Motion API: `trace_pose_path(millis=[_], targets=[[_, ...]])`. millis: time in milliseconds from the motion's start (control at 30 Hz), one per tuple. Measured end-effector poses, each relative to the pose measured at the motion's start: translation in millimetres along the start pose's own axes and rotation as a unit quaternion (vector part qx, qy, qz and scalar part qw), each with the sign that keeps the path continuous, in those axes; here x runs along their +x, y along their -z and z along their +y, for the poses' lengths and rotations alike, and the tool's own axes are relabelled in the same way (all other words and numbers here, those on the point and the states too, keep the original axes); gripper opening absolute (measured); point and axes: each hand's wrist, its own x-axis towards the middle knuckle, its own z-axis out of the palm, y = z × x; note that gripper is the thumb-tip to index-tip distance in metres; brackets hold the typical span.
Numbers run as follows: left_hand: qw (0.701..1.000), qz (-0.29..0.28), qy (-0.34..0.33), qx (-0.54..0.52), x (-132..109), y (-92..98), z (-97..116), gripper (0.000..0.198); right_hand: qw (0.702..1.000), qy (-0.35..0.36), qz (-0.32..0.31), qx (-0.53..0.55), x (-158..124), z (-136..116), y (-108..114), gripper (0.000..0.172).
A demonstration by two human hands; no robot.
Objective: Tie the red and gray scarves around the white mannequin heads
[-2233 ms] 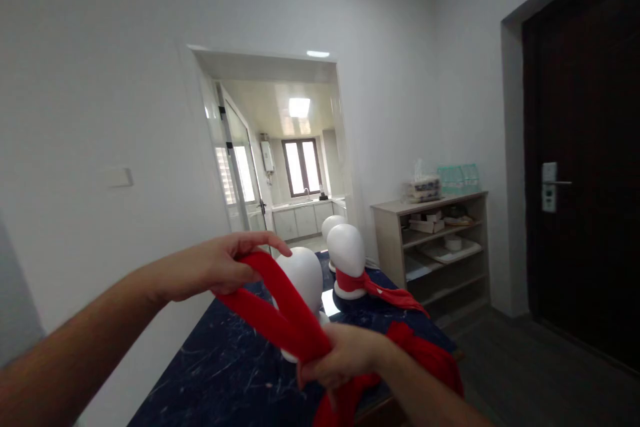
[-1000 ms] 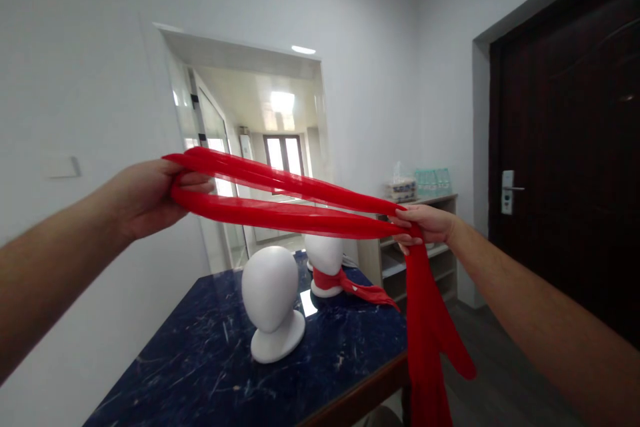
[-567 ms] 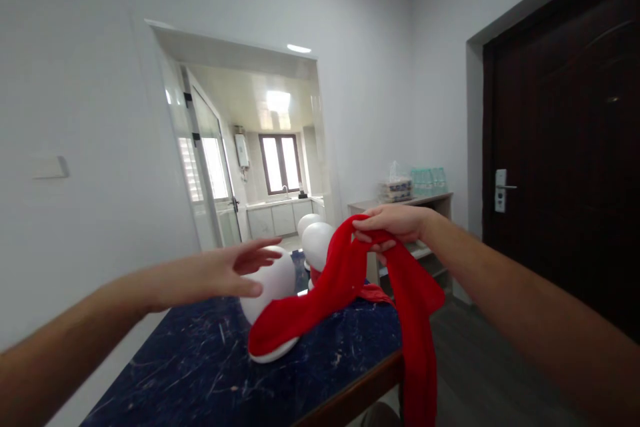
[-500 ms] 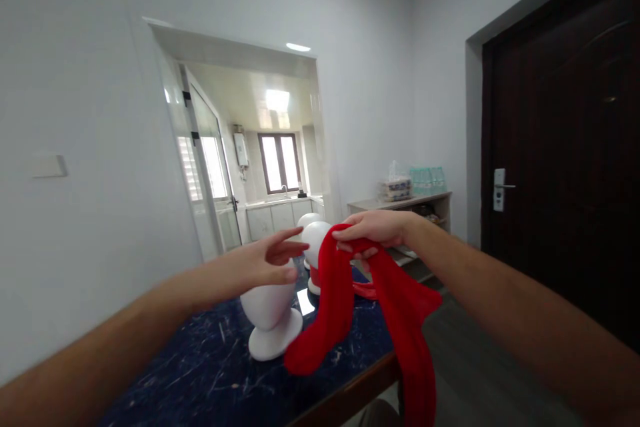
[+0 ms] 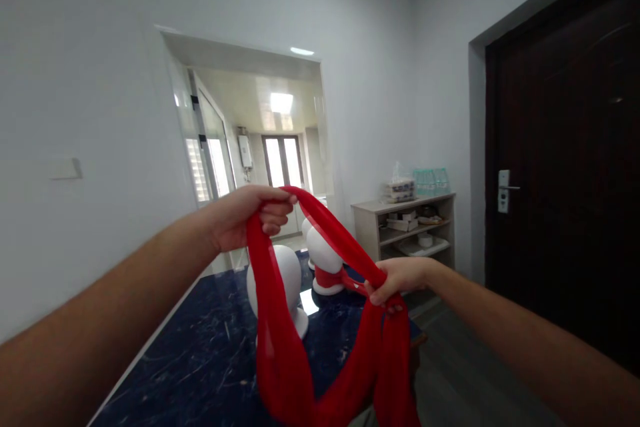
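A long red scarf (image 5: 280,340) hangs in a loop in front of me. My left hand (image 5: 250,213) grips its upper fold at chest height. Lower and to the right, my right hand (image 5: 395,279) clutches another part, and the ends trail down below the picture's edge. Behind the scarf a bare white foam head (image 5: 293,277) stands on the dark blue marbled table (image 5: 200,360). A second white head (image 5: 325,255), farther back, has a red scarf (image 5: 333,277) tied around its neck.
A third white head (image 5: 306,227) peeks out at the table's far end. A low wooden shelf unit (image 5: 407,230) with boxes and a tissue pack stands by the right wall. A dark door (image 5: 565,167) fills the right side. A doorway opens onto a kitchen.
My left hand, open half a second ago, has closed on the scarf and lifted it. My right hand has dropped lower, sliding down the cloth so a loop hangs between my hands.
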Motion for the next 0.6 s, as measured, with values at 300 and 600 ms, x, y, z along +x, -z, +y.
trace_pose_path(millis=[300,600], targets=[[0.979,0.031,0.016,-0.199,-5,72.5,51,0.01,0.998,-0.007,0.055,0.022,-40,117,-12,0.027],[0.992,0.023,0.02,-0.126,-11,80.7,43,0.015,0.983,-0.065,0.12,0.119,-59,202,-29,0.022]])
